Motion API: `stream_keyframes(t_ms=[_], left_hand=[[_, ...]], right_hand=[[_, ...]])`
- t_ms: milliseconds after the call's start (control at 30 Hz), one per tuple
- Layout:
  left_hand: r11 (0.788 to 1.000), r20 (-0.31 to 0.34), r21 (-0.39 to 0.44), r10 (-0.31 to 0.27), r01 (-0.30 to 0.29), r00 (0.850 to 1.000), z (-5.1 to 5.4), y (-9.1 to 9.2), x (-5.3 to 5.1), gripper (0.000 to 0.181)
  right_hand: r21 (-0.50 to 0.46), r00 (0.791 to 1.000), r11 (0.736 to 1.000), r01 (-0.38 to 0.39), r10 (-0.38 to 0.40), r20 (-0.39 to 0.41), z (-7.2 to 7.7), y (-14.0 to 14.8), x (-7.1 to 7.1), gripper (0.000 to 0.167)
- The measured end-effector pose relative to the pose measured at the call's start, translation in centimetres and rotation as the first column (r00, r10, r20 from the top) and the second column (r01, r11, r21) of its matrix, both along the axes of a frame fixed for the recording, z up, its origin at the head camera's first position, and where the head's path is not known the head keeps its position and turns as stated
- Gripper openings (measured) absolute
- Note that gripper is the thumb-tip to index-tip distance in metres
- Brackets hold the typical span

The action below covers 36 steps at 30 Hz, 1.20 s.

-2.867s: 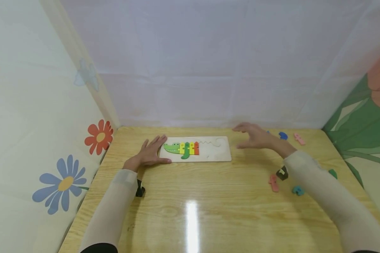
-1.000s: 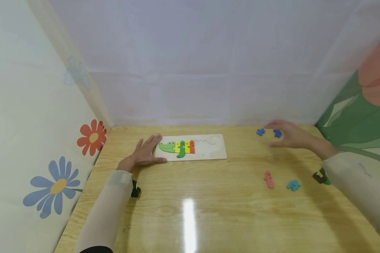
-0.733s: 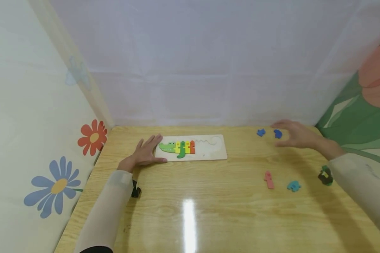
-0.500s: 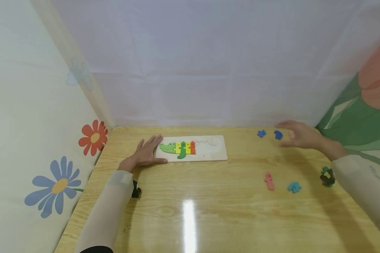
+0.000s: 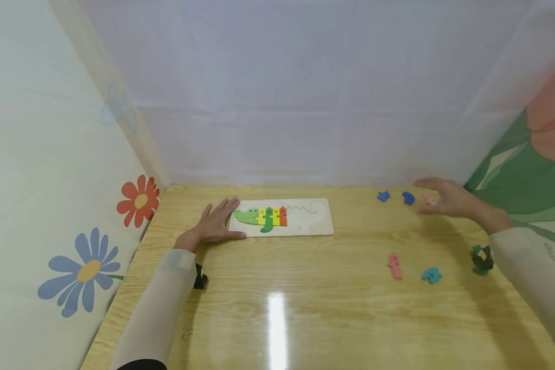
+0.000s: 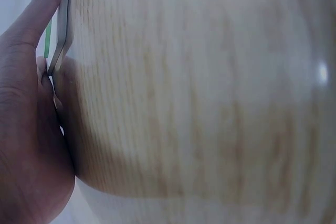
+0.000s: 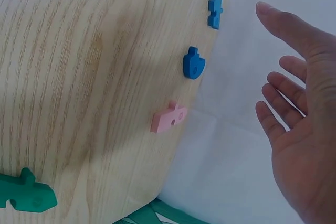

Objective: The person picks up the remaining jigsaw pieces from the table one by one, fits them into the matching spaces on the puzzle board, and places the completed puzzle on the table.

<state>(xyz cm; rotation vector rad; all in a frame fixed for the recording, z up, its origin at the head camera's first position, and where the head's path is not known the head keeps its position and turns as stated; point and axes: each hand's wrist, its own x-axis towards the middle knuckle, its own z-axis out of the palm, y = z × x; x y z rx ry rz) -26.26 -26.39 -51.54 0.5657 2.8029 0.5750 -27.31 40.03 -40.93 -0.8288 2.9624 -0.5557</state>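
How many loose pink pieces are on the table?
2. The far pink piece lies near the right hand; the near pink piece lies left of the teal piece. The right sleeve may hide others.

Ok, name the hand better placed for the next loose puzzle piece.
Probably the right hand: empty, near the far pink notched piece; the left hand touches the pale rectangular wooden board.

A small screened-off tabletop booth, by the look of it; I can't tell what building holds it.
My head view shows a glossy wood-grain bench (image 5: pixel 231 318) backed by a creased white sheet (image 5: pixel 277 103), hemmed by a flower-printed panel (image 5: pixel 37 180) on the left and a leafy panel (image 5: pixel 532 180) on the right, with a crocodile puzzle board (image 5: pixel 316 223) on top.
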Motion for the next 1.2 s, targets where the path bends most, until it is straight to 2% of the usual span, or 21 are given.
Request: stream_keyframes(t_ms=[233,533,733,1067,1200], left_hand=[[1.0,-0.001,-0.003,-0.001,0.001,1.0,0.3,0.2,0.1,0.119],[1.0,-0.001,0.0,0.0,0.0,1.0,0.4,0.1,0.2,0.12],[1.0,-0.001,0.005,-0.001,0.001,1.0,0.6,0.2,0.3,0.121],[0.999,-0.01,0.039,-0.006,0.007,1.0,-0.5,-0.2,0.0,0.127],[0.999,-0.021,0.052,-0.008,0.01,1.0,-0.4,-0.2,0.1,0.128]], right_hand=[[-0.002,0.999,0.999,0.041,-0.041,0.023,-0.6,1.2,-0.2,0.081],[-0.018,0.999,0.999,0.044,-0.045,-0.003,-1.7,2.3,-0.3,0.08],[-0.002,0.997,0.997,0.077,-0.077,0.023,-2.4,3.0,-0.7,0.083],[0.034,0.993,0.993,0.115,-0.116,0.038,-3.3,3.5,-0.9,0.086],[0.054,0.992,0.991,0.121,-0.122,0.016,-3.7,3.6,-0.9,0.086]])
